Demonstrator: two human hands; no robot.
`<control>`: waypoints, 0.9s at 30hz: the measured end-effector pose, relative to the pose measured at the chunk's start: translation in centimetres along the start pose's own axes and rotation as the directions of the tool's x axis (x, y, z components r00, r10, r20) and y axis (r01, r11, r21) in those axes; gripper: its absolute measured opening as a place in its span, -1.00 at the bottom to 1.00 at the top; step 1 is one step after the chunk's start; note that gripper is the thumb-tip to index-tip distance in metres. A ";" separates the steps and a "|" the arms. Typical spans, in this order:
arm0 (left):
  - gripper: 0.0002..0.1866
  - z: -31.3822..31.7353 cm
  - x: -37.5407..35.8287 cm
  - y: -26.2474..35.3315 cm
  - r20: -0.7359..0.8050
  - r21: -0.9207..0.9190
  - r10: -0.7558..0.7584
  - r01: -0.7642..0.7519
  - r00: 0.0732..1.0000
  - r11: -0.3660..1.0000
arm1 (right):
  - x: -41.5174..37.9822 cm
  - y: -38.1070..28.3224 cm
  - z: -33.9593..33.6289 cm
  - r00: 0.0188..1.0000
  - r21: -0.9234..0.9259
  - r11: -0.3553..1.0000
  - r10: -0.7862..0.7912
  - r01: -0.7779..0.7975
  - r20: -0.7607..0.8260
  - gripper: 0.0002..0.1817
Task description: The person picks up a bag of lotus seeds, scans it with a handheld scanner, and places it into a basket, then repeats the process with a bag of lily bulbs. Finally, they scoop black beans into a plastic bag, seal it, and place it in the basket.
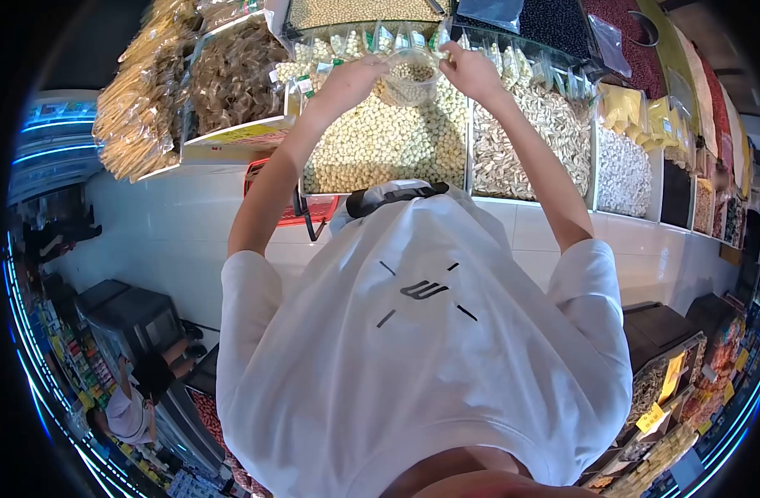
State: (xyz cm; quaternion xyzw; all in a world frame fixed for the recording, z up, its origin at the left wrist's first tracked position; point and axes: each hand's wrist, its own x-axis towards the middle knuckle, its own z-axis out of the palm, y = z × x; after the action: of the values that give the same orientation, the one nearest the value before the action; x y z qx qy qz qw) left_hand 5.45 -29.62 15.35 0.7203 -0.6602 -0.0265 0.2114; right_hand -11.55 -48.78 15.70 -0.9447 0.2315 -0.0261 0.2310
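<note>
A round, clear plastic tub [411,80] is low over a bin of pale, round dried seeds [380,145], which look like lotus seeds; more of them show through its wall. My left hand [355,81] is closed at the tub's left rim, fingers bent inward. On the opposite side my right hand [473,73] has its fingers curled at the right rim, fingertips partly hidden. Small clear bags of seeds with green labels [384,38] line up just behind the tub.
Right of the seeds are bins of sliced dried goods [529,145] and white pieces [624,170]. Bagged brown goods [237,79] and yellow sticks [143,100] stand left. A red basket [293,212] is below the bin's front edge. Another person [131,411] is at lower left.
</note>
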 end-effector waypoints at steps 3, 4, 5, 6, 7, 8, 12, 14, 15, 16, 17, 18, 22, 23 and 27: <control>-0.80 -0.1 0.5 -0.7 0.088 0.172 -0.024 0.008 0.996 0.985 | -0.9 -0.8 -1.3 0.990 0.002 0.992 -0.129 0.129 0.061 -0.62; -0.81 -0.2 0.5 -0.8 0.073 0.131 -0.012 0.002 0.997 0.991 | -1.2 0.0 -0.5 0.956 -0.142 0.949 -0.290 0.281 -0.051 -0.64; -0.83 -0.2 0.5 -0.8 0.063 0.088 0.001 -0.006 0.998 0.996 | -1.6 0.4 -0.1 0.883 -0.294 0.869 -0.450 0.398 -0.135 -0.66; -0.83 -0.2 0.5 -0.9 0.071 0.084 0.003 -0.009 0.997 0.996 | -1.4 0.7 0.2 0.925 -0.250 0.907 -0.370 0.340 -0.086 -0.76; -0.84 -0.3 0.6 -1.0 0.068 0.104 0.015 -0.022 0.998 0.994 | -1.1 1.2 0.2 0.927 -0.247 0.909 -0.365 0.335 -0.085 -0.76; -0.85 -0.5 0.8 -1.2 0.063 0.124 0.028 -0.036 0.998 0.992 | -0.8 1.6 -0.1 0.936 -0.192 0.933 -0.331 0.305 -0.118 -0.82; -0.86 -1.4 1.5 -2.0 0.036 0.128 -0.009 0.004 0.999 0.992 | -0.3 1.4 -0.7 0.929 -0.109 0.952 -0.303 0.286 -0.211 -0.87; -0.85 -1.9 1.9 -2.1 0.018 0.032 -0.073 0.072 0.997 0.997 | -0.4 1.0 -0.4 0.919 -0.082 0.950 -0.313 0.302 -0.240 -0.86; -0.85 -1.6 2.1 -1.6 0.020 0.029 -0.074 0.073 0.997 0.997 | -0.3 1.0 0.3 0.916 -0.043 0.946 -0.321 0.320 -0.242 -0.88; -0.83 -1.0 2.4 -0.7 -0.096 0.037 -0.010 0.014 0.995 0.999 | -0.3 1.0 0.9 0.912 -0.005 0.941 -0.328 0.337 -0.246 -0.91; -0.81 -0.6 3.0 0.3 -0.212 0.053 0.057 -0.047 0.976 0.997 | -0.2 1.2 1.7 0.912 -0.005 0.942 -0.328 0.337 -0.247 -0.91; -0.81 -0.3 3.6 1.4 -0.212 0.055 0.059 -0.048 0.976 0.997 | 0.0 1.4 2.5 0.921 0.150 0.938 -0.261 0.313 -0.289 -0.91; -0.70 2.2 4.9 4.0 -0.184 0.047 0.068 -0.061 0.981 0.997 | -0.6 0.9 3.4 0.946 0.495 0.856 0.019 0.152 -0.323 -0.72; -0.68 2.5 5.3 4.2 -0.110 0.021 0.025 -0.023 0.994 1.000 | -0.7 1.0 3.5 0.947 0.493 0.857 0.020 0.149 -0.321 -0.72; -0.77 3.6 6.3 5.4 -0.263 0.012 0.047 -0.045 0.964 0.999 | -1.4 1.2 4.0 0.920 0.541 0.830 0.095 0.137 -0.380 -0.64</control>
State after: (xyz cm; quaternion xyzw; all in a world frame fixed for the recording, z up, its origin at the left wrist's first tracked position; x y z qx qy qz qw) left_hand -0.02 -36.83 15.40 0.7026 -0.6428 0.0762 0.2955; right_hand -12.66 -47.42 11.64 -0.8138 0.2445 -0.2830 0.4448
